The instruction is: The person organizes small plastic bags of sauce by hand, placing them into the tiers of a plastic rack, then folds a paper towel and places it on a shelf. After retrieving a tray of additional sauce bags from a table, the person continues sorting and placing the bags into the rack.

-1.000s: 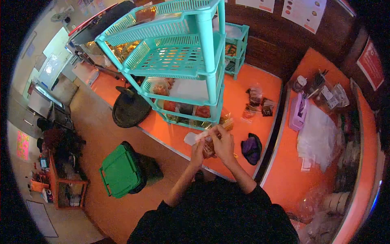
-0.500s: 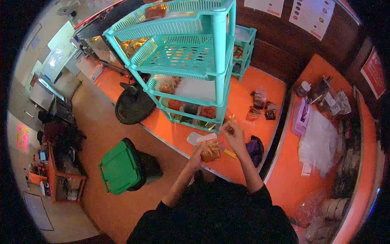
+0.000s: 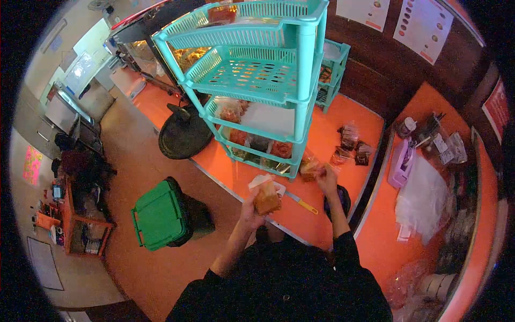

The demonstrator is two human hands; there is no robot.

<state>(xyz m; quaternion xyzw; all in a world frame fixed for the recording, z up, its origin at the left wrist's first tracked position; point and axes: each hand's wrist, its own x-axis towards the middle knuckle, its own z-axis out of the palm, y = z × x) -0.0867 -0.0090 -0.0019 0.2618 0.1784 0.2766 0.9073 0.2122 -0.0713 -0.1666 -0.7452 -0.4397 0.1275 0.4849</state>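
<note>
My left hand (image 3: 249, 213) is closed around a small packet with brown contents and a pale top (image 3: 266, 198), held upright over the counter's front edge. My right hand (image 3: 328, 181) is over the orange counter, its fingers drawn together at the edge of a clear packet (image 3: 309, 167). What the fingers hold, if anything, I cannot tell. Between my hands, a knife with a yellow handle (image 3: 307, 206) lies on the counter beside something white that the held packet partly hides. A dark object (image 3: 340, 203) sits partly behind my right forearm.
A turquoise tiered rack (image 3: 303, 80) with packets on its shelves stands in front of me. Dark packets (image 3: 350, 140) lie right of it. A round black tray (image 3: 185, 134) overhangs the counter's left edge; a green-lidded bin (image 3: 155, 214) stands on the floor. Plastic bags (image 3: 424, 196) cover the right counter.
My right hand has moved away from the left, to the right. The packet in my left hand is turned and more upright. The whole view has shifted slightly.
</note>
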